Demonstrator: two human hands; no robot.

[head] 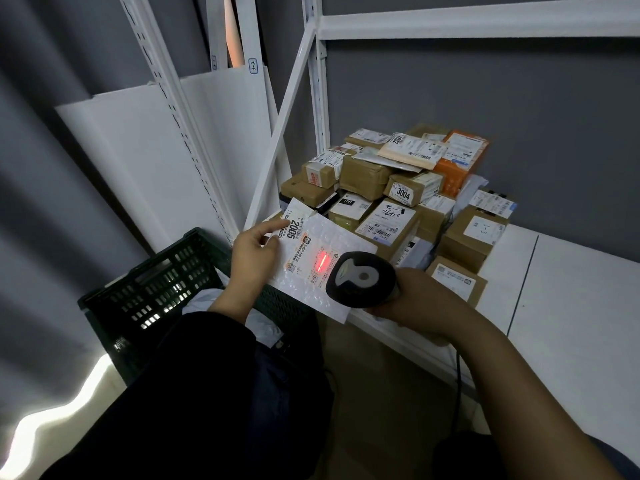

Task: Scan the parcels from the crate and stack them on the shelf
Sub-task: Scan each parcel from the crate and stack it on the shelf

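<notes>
My left hand (254, 252) holds a white bubble-wrap parcel (311, 289) by its left edge, index finger stretched toward the "2005" sticker. My right hand (415, 299) grips a dark handheld scanner (360, 280) just right of the parcel, its head over the parcel's right edge. A red scan line glows on the parcel's label. The black plastic crate (156, 289) stands below my left arm, with pale bagged parcels inside. On the white shelf (571, 289) behind, a pile of several cardboard parcels (398, 199) is stacked, one marked "3004".
White shelf uprights and a diagonal brace (284, 109) rise behind the parcel. White panels (138, 150) lean against the grey wall at left. A small brown box (457, 278) sits at the shelf's front edge beside the scanner. The scanner's cable (459, 393) hangs below my right wrist.
</notes>
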